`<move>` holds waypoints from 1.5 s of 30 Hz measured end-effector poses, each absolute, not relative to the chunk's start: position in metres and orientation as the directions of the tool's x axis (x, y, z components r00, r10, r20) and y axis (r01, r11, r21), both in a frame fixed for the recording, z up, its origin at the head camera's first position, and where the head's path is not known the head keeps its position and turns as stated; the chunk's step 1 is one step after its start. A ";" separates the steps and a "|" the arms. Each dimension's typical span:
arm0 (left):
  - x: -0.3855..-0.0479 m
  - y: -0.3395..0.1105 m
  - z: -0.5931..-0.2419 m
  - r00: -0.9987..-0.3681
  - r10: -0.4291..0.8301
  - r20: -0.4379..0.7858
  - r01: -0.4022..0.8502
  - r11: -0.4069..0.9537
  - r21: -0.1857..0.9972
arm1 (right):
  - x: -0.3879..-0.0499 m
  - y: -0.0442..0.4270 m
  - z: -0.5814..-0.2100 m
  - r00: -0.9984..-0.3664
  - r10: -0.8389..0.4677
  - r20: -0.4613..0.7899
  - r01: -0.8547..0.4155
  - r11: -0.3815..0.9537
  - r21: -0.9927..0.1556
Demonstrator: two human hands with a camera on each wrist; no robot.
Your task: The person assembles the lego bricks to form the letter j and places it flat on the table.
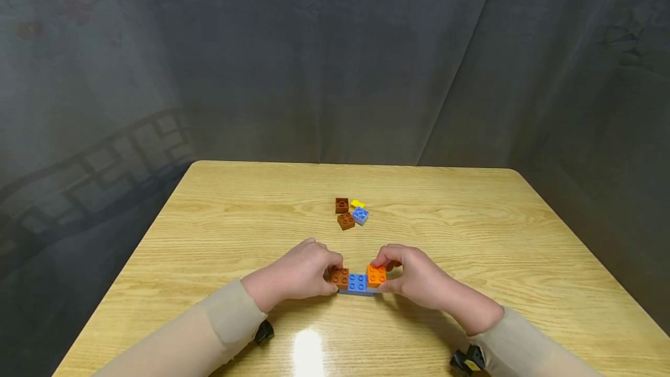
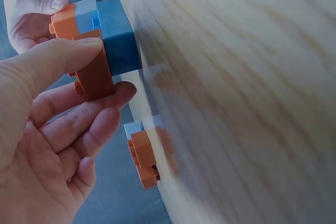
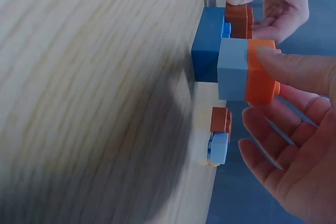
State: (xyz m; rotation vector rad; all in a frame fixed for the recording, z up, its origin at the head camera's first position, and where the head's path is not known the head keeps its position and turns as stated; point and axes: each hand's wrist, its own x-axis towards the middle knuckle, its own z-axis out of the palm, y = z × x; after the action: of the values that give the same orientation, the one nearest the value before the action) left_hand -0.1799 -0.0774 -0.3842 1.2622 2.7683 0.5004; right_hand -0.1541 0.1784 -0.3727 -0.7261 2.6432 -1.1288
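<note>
A blue toy building brick (image 1: 357, 283) sits on the table between the two hands, its middle studs bare. My left hand (image 1: 298, 272) pinches a brown brick (image 2: 97, 72) between thumb and fingers at the blue brick's left end. At the right end, my right hand (image 1: 421, 277) grips an orange brick (image 3: 260, 77) by its sides. Beneath the orange one is a light blue brick (image 3: 232, 69), which overhangs the blue brick's end in the right wrist view. Whether the brown and light blue bricks are fully pressed down, I cannot tell.
Farther back on the wooden table (image 1: 235, 214) lies a loose group: an upturned brown brick (image 1: 342, 205), another brown brick (image 1: 346, 221), a light blue brick (image 1: 360, 215) and a small yellow piece (image 1: 357, 204). A dark grey curtain (image 1: 314, 74) hangs behind the table.
</note>
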 end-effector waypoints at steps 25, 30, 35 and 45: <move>-0.180 -0.078 -0.385 -0.662 0.745 0.080 0.727 0.613 0.311 | -0.150 0.176 -0.373 -0.861 -0.502 0.082 -0.432 0.635 -0.641; -0.180 -0.078 -0.385 -0.656 0.749 0.087 0.732 0.605 0.311 | -0.148 0.174 -0.368 -0.862 -0.501 0.078 -0.460 0.709 -0.535; -0.178 -0.078 -0.384 -0.658 0.747 0.090 0.730 0.604 0.320 | -0.149 0.175 -0.358 -0.833 -0.550 0.052 -0.512 0.733 -0.448; -0.180 -0.078 -0.385 -0.654 0.751 0.095 0.735 0.601 0.314 | -0.171 0.177 -0.342 -0.813 -0.583 -0.008 -0.485 0.684 -0.545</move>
State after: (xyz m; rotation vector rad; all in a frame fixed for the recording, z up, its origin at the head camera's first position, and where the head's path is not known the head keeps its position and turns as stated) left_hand -0.1801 -0.0779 -0.3848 1.2860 2.7686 0.5091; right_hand -0.1712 0.1773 -0.3420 -0.8688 2.7142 -0.8004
